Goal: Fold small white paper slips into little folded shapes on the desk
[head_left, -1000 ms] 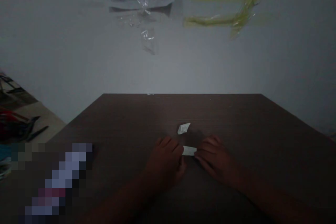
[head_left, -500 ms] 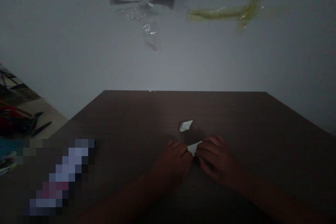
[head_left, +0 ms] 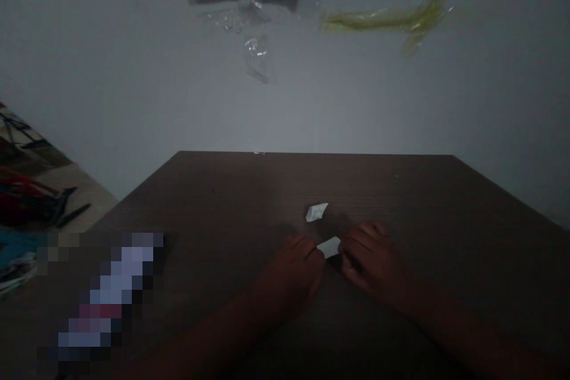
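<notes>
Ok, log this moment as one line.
left hand: grips paper strip | right hand: grips strip's other end | paper scrap: on table, beyond both hands

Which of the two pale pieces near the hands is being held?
The nearer piece, gripped at its ends by the left hand and right hand; the farther piece lies on the table beyond, untouched.

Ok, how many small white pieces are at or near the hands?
2: the held piece, between the left hand and right hand, and the loose piece, on the table beyond them. The hands may hide more.
</notes>
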Available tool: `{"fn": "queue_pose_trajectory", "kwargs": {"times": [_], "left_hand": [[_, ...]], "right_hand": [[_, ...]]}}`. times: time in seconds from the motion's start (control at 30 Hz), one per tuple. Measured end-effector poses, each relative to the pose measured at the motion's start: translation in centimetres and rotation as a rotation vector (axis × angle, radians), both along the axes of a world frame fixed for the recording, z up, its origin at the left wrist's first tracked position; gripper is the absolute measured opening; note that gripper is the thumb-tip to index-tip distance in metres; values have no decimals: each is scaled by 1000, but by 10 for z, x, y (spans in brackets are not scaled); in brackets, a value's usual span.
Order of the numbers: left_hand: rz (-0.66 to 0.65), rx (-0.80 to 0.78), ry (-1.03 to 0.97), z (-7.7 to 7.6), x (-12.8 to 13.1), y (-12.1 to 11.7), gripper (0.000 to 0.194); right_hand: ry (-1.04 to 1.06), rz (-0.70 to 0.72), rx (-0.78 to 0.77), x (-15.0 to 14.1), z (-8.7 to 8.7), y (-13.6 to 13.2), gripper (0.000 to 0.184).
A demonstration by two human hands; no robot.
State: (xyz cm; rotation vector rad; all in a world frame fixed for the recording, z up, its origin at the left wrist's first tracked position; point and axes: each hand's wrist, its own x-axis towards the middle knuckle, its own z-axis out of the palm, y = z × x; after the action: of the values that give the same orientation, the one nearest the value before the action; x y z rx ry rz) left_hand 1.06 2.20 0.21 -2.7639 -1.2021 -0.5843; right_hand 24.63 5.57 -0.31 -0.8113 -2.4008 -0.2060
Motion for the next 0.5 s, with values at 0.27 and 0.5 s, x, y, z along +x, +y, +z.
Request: {"fn": "queue_pose_trajectory", "kwargs": {"times": [0.27,0.5], "left_hand": [[-29,-47,49,12,11,-10,16],[-9,2,29,6,4,-5,20]], "right_hand": [[59,111,-20,-12,3,-14,15],[9,-19,-85,1,-1,1,15]]}}
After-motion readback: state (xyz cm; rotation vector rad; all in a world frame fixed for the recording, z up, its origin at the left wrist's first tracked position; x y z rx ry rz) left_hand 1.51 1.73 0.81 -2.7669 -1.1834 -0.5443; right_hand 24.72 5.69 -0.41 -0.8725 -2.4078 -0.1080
